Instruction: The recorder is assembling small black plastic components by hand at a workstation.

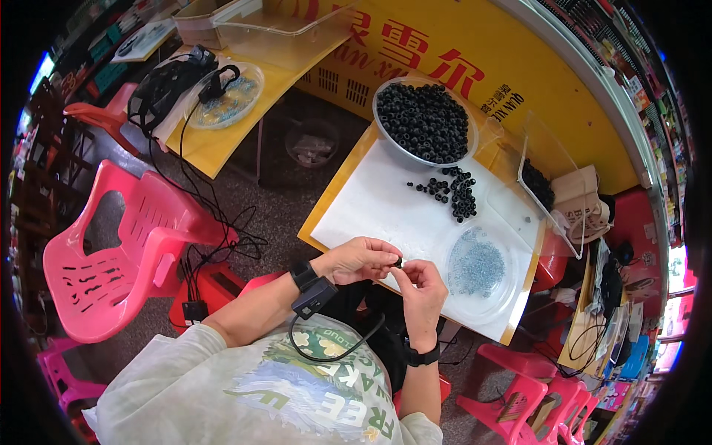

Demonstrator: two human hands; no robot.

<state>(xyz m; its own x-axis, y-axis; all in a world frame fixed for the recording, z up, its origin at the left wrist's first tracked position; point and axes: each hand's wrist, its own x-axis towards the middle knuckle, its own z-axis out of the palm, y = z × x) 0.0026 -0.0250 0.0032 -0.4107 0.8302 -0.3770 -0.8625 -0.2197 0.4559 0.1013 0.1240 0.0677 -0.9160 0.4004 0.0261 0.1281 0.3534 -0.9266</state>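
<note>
At the near edge of the white-topped table (356, 215), my left hand (361, 261) pinches a small round black part (399, 262) between thumb and fingertips. My right hand (423, 288) meets it there, its thumb and fingers closed at the same part; whether they also hold a tiny piece is hidden. Beyond my hands, a pile of similar black parts (461, 194) lies loose on the white sheet. A large clear bowl (475, 141) behind it is heaped with black parts (423, 119). To the right, a clear round tray (512, 285) holds many tiny pale-blue clear pieces (477, 263).
A clear bin (564, 185) with black parts stands at the table's right end. Pink plastic chairs (126, 245) are to the left and lower right. Black cables (215, 215) hang from the yellow table (215, 152) at far left. A yellow freezer-like cabinet (541, 52) stands behind.
</note>
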